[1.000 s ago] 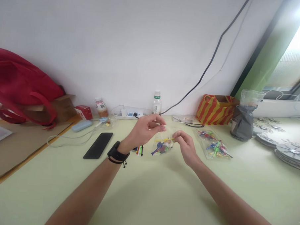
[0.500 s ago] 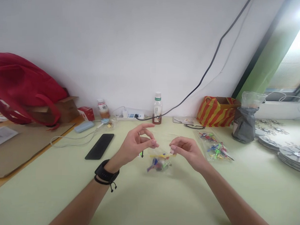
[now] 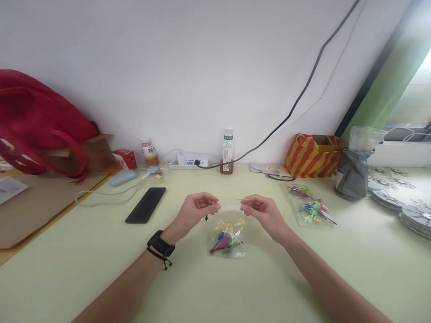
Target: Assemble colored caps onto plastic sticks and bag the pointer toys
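A small clear plastic bag (image 3: 227, 236) with several coloured plastic pieces inside hangs just above the pale green table (image 3: 231, 286). My left hand (image 3: 195, 212), with a black watch on its wrist, pinches the bag's top left corner. My right hand (image 3: 261, 212) pinches the top right corner. Both hands are closed on the bag's upper edge, with the bag stretched between them. A few loose coloured pieces lie behind my left hand, mostly hidden.
A second clear bag of coloured pieces (image 3: 311, 209) lies to the right. A black phone (image 3: 145, 204), a blue case (image 3: 122, 177), a power strip (image 3: 189, 159), two bottles (image 3: 227, 152), a red bag (image 3: 31, 122), a striped bag (image 3: 314, 156) and a grey pouch (image 3: 352, 174) line the back.
Both hands have drawn closer to me and lowered with the bag. My left hand has closed its fingers onto the bag's top left corner, and the top edge is now stretched between them.
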`<control>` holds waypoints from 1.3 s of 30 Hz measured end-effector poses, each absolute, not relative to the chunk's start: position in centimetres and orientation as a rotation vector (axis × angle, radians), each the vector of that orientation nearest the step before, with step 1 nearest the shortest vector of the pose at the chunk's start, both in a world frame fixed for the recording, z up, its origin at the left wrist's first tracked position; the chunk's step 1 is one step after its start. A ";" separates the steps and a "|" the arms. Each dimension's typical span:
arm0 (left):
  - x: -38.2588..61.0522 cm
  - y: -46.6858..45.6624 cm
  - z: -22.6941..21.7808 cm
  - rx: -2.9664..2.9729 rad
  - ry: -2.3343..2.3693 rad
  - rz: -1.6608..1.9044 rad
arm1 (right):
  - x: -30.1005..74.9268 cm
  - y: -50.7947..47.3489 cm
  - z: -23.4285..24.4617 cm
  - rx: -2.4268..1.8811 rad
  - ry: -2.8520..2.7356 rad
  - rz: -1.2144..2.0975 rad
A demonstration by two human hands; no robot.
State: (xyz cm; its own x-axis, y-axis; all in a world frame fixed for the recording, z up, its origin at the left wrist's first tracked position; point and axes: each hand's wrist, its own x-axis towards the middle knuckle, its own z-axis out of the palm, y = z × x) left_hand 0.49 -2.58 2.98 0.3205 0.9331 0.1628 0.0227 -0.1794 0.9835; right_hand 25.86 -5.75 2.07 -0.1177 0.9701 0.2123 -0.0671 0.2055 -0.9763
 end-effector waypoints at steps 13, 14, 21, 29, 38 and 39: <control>0.0 -2.3 3.1 1.581 0.874 1.049 | 26.2 -5.8 1.8 -0.966 -1.392 1.152; 0.0 -2.4 3.0 1.576 0.877 1.061 | 26.2 -5.9 1.9 -0.950 -1.397 1.147; 0.6 -2.7 2.7 1.567 0.941 1.155 | 25.3 -6.4 2.3 -0.915 -1.479 0.994; 0.5 -2.5 3.1 1.602 0.957 1.101 | 25.3 -6.1 1.8 -0.979 -1.425 1.143; 0.2 -2.7 3.1 1.646 0.904 0.945 | 25.3 -6.0 1.7 -0.986 -1.388 1.087; 0.2 -2.7 3.1 1.649 0.902 0.948 | 25.3 -6.0 1.7 -0.988 -1.390 1.084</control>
State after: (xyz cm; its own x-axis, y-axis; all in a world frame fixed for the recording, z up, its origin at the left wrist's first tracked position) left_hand 0.21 -2.67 3.10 0.4172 0.8940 0.1637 0.1187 -0.2322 0.9654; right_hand 25.31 -6.04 1.68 -0.0921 0.9657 0.2427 -0.0001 0.2437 -0.9698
